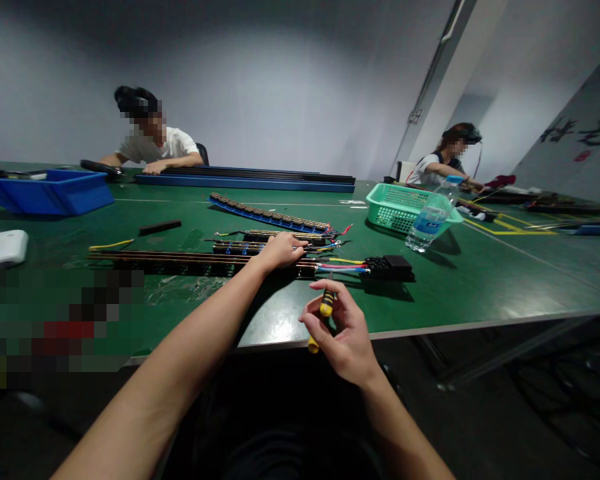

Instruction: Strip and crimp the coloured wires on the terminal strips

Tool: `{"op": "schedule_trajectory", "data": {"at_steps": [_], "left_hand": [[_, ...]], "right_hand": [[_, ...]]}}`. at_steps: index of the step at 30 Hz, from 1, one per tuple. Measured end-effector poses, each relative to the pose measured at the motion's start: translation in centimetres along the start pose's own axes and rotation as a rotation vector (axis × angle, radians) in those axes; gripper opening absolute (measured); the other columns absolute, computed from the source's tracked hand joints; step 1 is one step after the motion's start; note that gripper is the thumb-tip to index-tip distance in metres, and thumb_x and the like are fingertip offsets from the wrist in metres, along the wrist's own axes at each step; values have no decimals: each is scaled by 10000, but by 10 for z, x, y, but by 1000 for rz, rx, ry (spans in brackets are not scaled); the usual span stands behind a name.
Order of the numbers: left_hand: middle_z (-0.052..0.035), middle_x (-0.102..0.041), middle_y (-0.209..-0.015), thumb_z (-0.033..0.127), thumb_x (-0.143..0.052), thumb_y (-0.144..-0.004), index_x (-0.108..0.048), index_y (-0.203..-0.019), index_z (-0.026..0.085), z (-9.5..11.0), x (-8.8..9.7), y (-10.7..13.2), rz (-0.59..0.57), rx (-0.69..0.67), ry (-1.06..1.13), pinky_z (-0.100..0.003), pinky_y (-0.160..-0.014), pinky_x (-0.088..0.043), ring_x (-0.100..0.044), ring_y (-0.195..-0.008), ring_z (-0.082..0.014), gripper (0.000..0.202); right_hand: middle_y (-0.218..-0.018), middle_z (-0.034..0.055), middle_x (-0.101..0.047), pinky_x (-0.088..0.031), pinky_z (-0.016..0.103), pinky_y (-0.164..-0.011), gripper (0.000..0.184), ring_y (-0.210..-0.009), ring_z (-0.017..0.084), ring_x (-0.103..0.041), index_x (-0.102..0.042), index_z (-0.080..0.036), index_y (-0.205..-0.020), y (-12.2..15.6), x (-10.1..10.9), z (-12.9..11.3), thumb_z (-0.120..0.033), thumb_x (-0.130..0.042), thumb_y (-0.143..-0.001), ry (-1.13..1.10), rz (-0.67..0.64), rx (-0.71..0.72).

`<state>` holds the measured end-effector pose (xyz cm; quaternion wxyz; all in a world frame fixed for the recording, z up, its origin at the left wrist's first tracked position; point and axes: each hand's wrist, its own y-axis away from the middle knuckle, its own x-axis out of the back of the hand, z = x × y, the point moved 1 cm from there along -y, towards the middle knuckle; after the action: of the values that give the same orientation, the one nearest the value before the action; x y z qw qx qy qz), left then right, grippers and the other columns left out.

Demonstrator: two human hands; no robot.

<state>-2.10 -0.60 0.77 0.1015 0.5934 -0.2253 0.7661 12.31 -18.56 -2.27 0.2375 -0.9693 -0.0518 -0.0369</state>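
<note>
My left hand (281, 251) reaches over the strips, its fingers curled at the right end of a short black-and-blue strip (230, 247) with brass-coloured rails. Their tips are partly hidden. In front of it lies a long black strip (180, 260) with brass-coloured rails, from which red, blue and yellow wires (343, 268) run to a black connector block (390, 267). Near the table's front edge, my right hand (343, 333) is closed around yellow-and-black-handled pliers (327, 304). The pliers' thin dark tip points towards the wires. Further back rests a curved blue strip (270, 215).
A green basket (387, 217) and a water bottle (427, 223) stand to the right. On the left are a blue bin (50, 193), a white object (3, 250) and a small dark bar (160, 227). Co-workers (157, 150) (443, 167) sit across the green table (505, 280).
</note>
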Motion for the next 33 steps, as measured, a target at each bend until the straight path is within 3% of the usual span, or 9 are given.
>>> {"op": "schedule_trajectory", "data": {"at_steps": [4,8,12,15,18,27,33], "left_hand": [[-26,-662,-1355,316,-502,-951,-732,-1247,296,0,0,1,-2,-10,45,-358,-1036,-472,-582,-1280,-279,375],[-46,-665,-1349,334,-493,-959,-733,-1250,290,-2,0,2,20,-15,41,-386,-1058,-462,-589,-1270,-298,380],[-59,-647,-1372,345,-485,-948,-712,-1280,310,-4,-3,0,25,-17,11,-409,-1059,-465,-590,-1268,-308,404],[-58,-630,-1394,340,-479,-944,-707,-1286,314,-5,-4,-1,27,-17,0,-412,-1062,-461,-577,-1284,-311,412],[-61,-636,-1387,320,-463,-944,-705,-1291,305,-4,-4,-1,11,-10,1,-415,-1048,-470,-572,-1289,-317,423],[-72,-655,-1351,330,-449,-947,-702,-1296,303,-2,-1,1,6,-13,-9,-397,-987,-503,-619,-1214,-310,432],[-60,-653,-1359,327,-463,-945,-708,-1285,315,-3,-4,-1,23,-15,0,-385,-1009,-490,-601,-1246,-305,419]], "right_hand": [[-641,-29,-665,-426,242,-518,310,-522,119,-572,-584,-230,-1066,-43,11,-11,-460,-671,-876,-155,20,7],[-735,-8,-688,-418,256,-548,509,-552,108,-552,-569,-235,-1207,-100,30,-10,-614,-573,-868,-295,73,107],[-722,-38,-570,-322,266,-491,625,-497,88,-438,-589,-264,-1261,-134,43,3,-709,-522,-827,-261,115,116],[-670,-56,-433,-223,267,-448,511,-457,76,-326,-650,-245,-1053,-137,46,10,-681,-494,-838,-317,216,104],[-654,-72,-397,-174,249,-427,419,-444,66,-291,-606,-244,-943,-132,43,12,-636,-577,-796,-447,251,64],[-634,-93,-460,-179,196,-382,415,-417,35,-324,-566,-262,-953,-126,46,9,-580,-728,-741,-685,299,14],[-651,-98,-442,-172,185,-370,395,-427,28,-306,-586,-268,-973,-125,47,10,-562,-728,-751,-665,296,0]]}}
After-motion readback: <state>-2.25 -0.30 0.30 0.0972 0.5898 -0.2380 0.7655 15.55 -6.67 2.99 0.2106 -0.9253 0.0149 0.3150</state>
